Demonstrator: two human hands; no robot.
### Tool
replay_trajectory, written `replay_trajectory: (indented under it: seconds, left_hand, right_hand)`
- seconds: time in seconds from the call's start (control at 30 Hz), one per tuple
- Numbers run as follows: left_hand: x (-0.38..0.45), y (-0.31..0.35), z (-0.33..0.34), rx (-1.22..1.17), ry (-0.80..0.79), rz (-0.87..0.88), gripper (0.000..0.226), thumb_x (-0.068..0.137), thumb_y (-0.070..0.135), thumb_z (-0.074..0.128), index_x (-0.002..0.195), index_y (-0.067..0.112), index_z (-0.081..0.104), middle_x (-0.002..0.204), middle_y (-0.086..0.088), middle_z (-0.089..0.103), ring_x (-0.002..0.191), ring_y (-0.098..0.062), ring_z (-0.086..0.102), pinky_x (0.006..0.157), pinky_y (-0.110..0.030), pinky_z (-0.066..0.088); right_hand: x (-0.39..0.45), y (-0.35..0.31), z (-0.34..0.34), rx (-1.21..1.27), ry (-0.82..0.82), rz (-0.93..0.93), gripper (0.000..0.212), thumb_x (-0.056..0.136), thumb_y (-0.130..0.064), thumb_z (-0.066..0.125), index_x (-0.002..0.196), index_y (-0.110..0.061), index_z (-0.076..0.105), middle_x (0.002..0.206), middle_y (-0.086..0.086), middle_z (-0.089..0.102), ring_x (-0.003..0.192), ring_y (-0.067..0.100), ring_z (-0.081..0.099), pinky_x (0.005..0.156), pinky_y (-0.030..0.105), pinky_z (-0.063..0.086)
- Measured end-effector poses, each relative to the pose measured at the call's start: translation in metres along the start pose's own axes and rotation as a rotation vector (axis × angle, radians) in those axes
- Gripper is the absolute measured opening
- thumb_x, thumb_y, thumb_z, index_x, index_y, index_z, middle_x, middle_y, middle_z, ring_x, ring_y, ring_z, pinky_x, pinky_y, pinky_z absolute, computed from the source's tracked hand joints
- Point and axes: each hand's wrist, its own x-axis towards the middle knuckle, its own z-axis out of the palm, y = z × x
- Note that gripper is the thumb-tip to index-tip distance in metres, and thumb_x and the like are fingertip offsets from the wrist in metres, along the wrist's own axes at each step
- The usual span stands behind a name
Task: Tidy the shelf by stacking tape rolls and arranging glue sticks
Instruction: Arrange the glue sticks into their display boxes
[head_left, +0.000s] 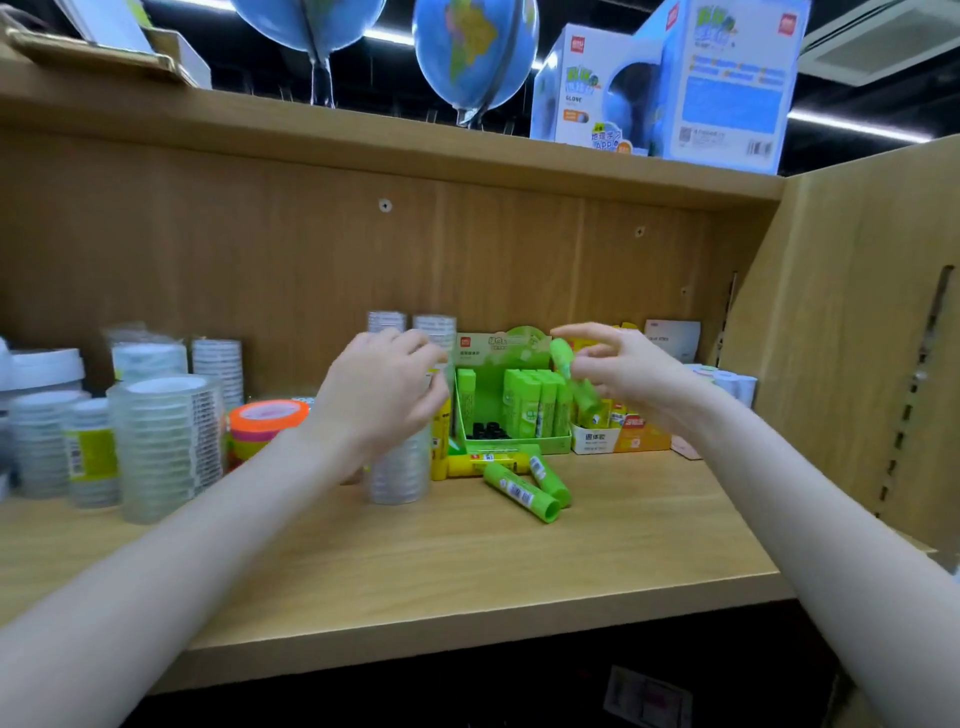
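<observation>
Glue-stick arranging in progress. Tape rolls stand stacked at left. Left hand, fingers curled, hides whatever it may hold. Green box is half filled; loose sticks lie before it. Right hand pinches a blurred stick, apparently next slotted upright into the box.

One head-worn view only, wide-angle, facing straight into the wooden shelf from close range — the board fills the lower half. It looks slightly down on that board, yet takes in the globes standing above it.
</observation>
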Motion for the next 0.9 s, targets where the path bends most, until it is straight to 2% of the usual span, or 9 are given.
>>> replay_trajectory:
  seconds: [0.07, 0.13, 0.2, 0.3, 0.43, 0.53, 0.63, 0.73, 0.9]
  left_hand:
    - [0.000, -0.005, 0.004, -0.075, -0.027, -0.057, 0.039, 0.080, 0.031, 0.036, 0.074, 0.012, 0.070, 0.071, -0.002, 0.067, 0.064, -0.024, 0.064, 0.053, -0.029, 0.048]
    - [-0.002, -0.007, 0.012, -0.118, -0.001, -0.078, 0.039, 0.080, 0.032, 0.037, 0.066, 0.013, 0.068, 0.065, 0.000, 0.065, 0.061, -0.023, 0.061, 0.050, -0.026, 0.046]
    - [-0.003, -0.007, 0.018, -0.127, 0.053, -0.079, 0.037, 0.080, 0.029, 0.039, 0.060, 0.013, 0.066, 0.060, 0.001, 0.063, 0.056, -0.023, 0.057, 0.049, -0.024, 0.043]
    - [-0.002, -0.008, 0.022, -0.118, 0.117, -0.084, 0.036, 0.081, 0.027, 0.040, 0.057, 0.013, 0.063, 0.057, 0.001, 0.060, 0.055, -0.021, 0.054, 0.049, -0.026, 0.039]
    - [-0.004, -0.008, 0.026, -0.112, 0.146, -0.092, 0.036, 0.081, 0.026, 0.039, 0.056, 0.012, 0.061, 0.057, 0.000, 0.060, 0.056, -0.022, 0.053, 0.050, -0.029, 0.042]
    - [-0.004, -0.010, 0.027, -0.136, 0.152, -0.098, 0.036, 0.081, 0.026, 0.038, 0.058, 0.012, 0.062, 0.058, -0.001, 0.061, 0.057, -0.022, 0.053, 0.050, -0.029, 0.044]
    - [-0.004, -0.011, 0.028, -0.156, 0.147, -0.106, 0.037, 0.081, 0.027, 0.037, 0.059, 0.012, 0.064, 0.060, 0.000, 0.063, 0.058, -0.023, 0.054, 0.051, -0.029, 0.045]
    - [-0.004, -0.011, 0.029, -0.167, 0.138, -0.111, 0.038, 0.081, 0.028, 0.037, 0.062, 0.011, 0.065, 0.062, 0.000, 0.064, 0.060, -0.023, 0.054, 0.053, -0.032, 0.047]
    - [-0.005, -0.012, 0.029, -0.183, 0.156, -0.104, 0.039, 0.082, 0.029, 0.036, 0.064, 0.010, 0.066, 0.063, 0.000, 0.065, 0.061, -0.022, 0.054, 0.053, -0.034, 0.048]
  right_hand:
    - [0.013, -0.005, 0.009, 0.103, 0.020, -0.020, 0.040, 0.085, -0.001, 0.054, 0.118, -0.023, 0.057, 0.092, 0.004, 0.058, 0.066, 0.010, 0.049, 0.052, 0.013, 0.042]
    - [0.031, -0.006, 0.022, 0.047, 0.082, -0.061, 0.035, 0.083, -0.003, 0.062, 0.112, -0.019, 0.054, 0.096, 0.006, 0.059, 0.076, 0.016, 0.058, 0.059, 0.016, 0.049]
    - [0.049, -0.003, 0.036, -0.208, 0.170, -0.152, 0.036, 0.079, -0.010, 0.070, 0.108, -0.016, 0.049, 0.093, 0.001, 0.056, 0.076, 0.014, 0.058, 0.057, 0.015, 0.048]
    - [0.072, 0.008, 0.057, -0.640, 0.154, -0.282, 0.034, 0.080, -0.016, 0.070, 0.105, -0.012, 0.047, 0.090, 0.008, 0.061, 0.082, 0.024, 0.059, 0.072, 0.037, 0.051]
    - [0.088, 0.024, 0.075, -0.815, 0.145, -0.271, 0.022, 0.083, -0.022, 0.066, 0.094, -0.010, 0.051, 0.095, 0.011, 0.064, 0.094, 0.031, 0.056, 0.081, 0.040, 0.044]
    - [0.094, 0.028, 0.079, -0.801, 0.206, -0.246, 0.018, 0.084, -0.024, 0.065, 0.093, -0.010, 0.058, 0.100, 0.008, 0.064, 0.102, 0.029, 0.053, 0.085, 0.038, 0.038]
    - [0.097, 0.024, 0.076, -0.781, 0.200, -0.202, 0.014, 0.084, -0.022, 0.067, 0.088, -0.012, 0.059, 0.101, 0.009, 0.064, 0.104, 0.028, 0.053, 0.088, 0.039, 0.039]
    - [0.098, 0.022, 0.072, -0.723, 0.183, -0.188, 0.015, 0.082, -0.017, 0.068, 0.080, -0.014, 0.054, 0.099, 0.012, 0.065, 0.100, 0.028, 0.056, 0.084, 0.036, 0.044]
    - [0.099, 0.025, 0.070, -0.645, 0.151, -0.188, 0.012, 0.082, -0.012, 0.068, 0.078, -0.009, 0.057, 0.096, 0.012, 0.064, 0.098, 0.026, 0.055, 0.075, 0.030, 0.041]
